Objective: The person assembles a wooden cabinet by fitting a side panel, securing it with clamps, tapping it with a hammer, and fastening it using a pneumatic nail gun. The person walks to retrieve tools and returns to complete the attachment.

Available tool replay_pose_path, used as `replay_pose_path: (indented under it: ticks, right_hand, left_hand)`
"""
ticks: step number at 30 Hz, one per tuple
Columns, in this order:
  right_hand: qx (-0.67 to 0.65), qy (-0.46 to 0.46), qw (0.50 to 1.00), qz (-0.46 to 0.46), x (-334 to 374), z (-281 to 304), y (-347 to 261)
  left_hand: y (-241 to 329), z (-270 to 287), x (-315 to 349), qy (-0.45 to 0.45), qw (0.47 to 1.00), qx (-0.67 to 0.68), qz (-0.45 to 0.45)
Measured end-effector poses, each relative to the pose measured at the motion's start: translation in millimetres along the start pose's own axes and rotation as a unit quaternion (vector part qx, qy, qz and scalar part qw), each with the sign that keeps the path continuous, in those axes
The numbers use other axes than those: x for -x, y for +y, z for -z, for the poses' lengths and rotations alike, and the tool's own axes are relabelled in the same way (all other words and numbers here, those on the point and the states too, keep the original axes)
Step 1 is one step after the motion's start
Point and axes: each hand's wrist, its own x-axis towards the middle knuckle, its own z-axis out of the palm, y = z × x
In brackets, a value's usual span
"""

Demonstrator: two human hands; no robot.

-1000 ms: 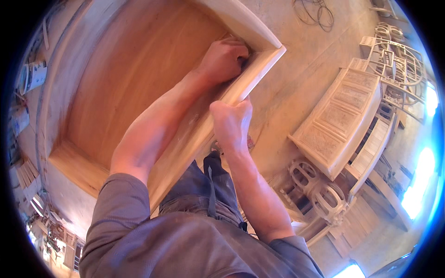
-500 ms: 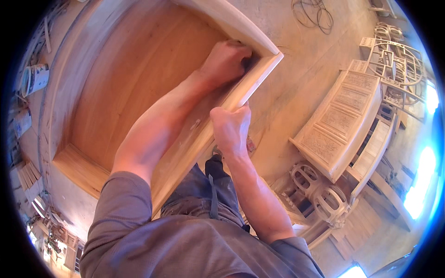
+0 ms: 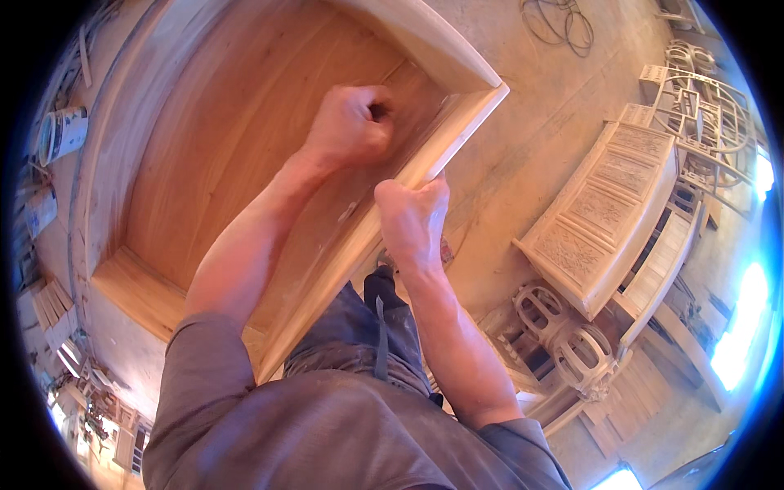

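A large open wooden box (image 3: 220, 155), tilted in front of me, has a reddish-brown panel for its bottom and paler raised walls. My left hand (image 3: 351, 124) is inside it, curled into a fist near the wall on my side. A dark patch shows in the curl of the fingers; what it is I cannot make out. My right hand (image 3: 412, 216) grips the rim of the near wall from outside, short of the far right corner, with its fingers closed over the edge.
At right stand a carved wooden cabinet (image 3: 600, 212) and pale chair frames (image 3: 702, 122). Openwork wooden parts (image 3: 581, 359) lie nearer. A coiled cable (image 3: 563, 24) rests on the floor (image 3: 523, 163) at the top. Buckets (image 3: 64, 135) and stacked wood strips (image 3: 51, 306) line the left.
My left hand has moved left, away from the corner of the box, along the inside of the near wall. My right hand keeps its hold on the rim.
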Motion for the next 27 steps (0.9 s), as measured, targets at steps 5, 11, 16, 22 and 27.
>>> replay_pose_path:
  ticks: [5, 11, 16, 22, 27]
  right_hand:
    - [0.099, -0.031, 0.993, 0.055, -4.0, 4.7, 2.8]
    - [0.105, -0.008, 0.992, 0.064, -6.4, 1.4, 2.5]
    - [0.005, 0.021, 1.0, -0.014, -5.6, 0.0, 2.8]
    - [-0.018, 0.016, 0.999, -0.046, 7.8, -2.0, -11.1]
    - [-0.035, -0.02, 0.998, -0.053, 34.4, 5.3, -9.1]
  left_hand:
    - [-5.5, 54.4, 24.4, -0.029, 0.997, -0.016, 0.076]
    - [16.3, 134.1, 92.0, -0.104, 0.965, -0.196, 0.139]
    - [36.1, 177.2, 183.8, -0.058, 0.95, -0.218, 0.215]
    - [53.7, 184.9, 277.6, 0.03, 0.943, -0.177, 0.28]
    - [52.6, 149.8, 223.2, -0.027, 0.952, 0.072, 0.295]
